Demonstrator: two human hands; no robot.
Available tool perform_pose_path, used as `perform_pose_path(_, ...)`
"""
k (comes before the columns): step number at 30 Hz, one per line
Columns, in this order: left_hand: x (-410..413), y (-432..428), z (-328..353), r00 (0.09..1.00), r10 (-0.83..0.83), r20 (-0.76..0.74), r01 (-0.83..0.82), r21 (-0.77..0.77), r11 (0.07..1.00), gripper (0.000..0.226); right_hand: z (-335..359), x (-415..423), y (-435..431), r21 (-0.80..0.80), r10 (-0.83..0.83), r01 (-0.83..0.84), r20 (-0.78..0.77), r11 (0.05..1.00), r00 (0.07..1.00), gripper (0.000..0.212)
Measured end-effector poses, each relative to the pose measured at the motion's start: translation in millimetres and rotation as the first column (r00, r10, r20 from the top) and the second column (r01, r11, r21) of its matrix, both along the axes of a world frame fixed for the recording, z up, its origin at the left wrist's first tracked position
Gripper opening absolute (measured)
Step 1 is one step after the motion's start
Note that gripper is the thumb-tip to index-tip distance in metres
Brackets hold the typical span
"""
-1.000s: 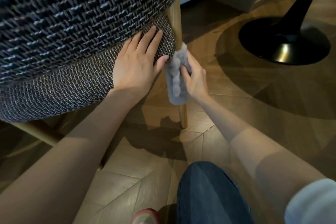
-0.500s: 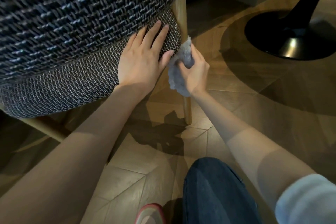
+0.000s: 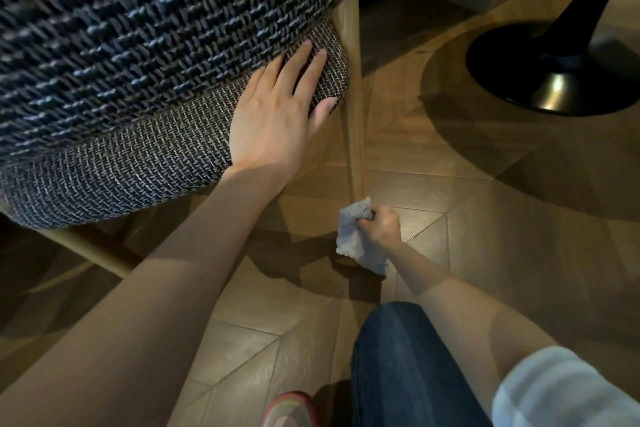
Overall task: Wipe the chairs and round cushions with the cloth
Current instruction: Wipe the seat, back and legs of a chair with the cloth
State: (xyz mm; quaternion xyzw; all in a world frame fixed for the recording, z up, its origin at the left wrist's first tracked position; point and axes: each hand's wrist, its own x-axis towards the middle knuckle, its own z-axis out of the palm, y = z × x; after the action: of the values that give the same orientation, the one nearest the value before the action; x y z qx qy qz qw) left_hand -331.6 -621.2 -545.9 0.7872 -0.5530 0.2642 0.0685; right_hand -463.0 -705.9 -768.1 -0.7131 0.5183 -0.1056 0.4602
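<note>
Right hand [image 3: 381, 227] gripping grey cloth [image 3: 356, 239] round wooden chair leg [image 3: 355, 135] — left hand [image 3: 277, 114] flat, fingers straight, on woven seat [image 3: 121, 163].

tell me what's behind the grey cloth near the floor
The lower end of the wooden chair leg, gripped through the cloth by the right hand. The leg shows above; the wrapped stretch is hidden. A sliver of its foot shows below.

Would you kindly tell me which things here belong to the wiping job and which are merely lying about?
In the job: cloth, gripped by right hand, low on the chair leg; left hand resting on the woven seat; dark cushion.
Just lying about: black table base; slipper.
</note>
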Motion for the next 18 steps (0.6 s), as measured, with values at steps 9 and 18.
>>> perform_pose_path(9,-4.1,1.0,4.4,0.998,0.028,-0.059,-0.026,0.043,0.999,0.065,121.8,28.2,-30.0,-0.392,0.061,0.149,0.476,0.908,0.878,0.04)
perform_pose_path(18,-5.7,0.9,11.4,0.994,0.056,-0.092,-0.047,0.096,0.994,0.071,105.9,21.2,-27.0,-0.2,0.016,0.032,0.234,0.979,0.972,0.024)
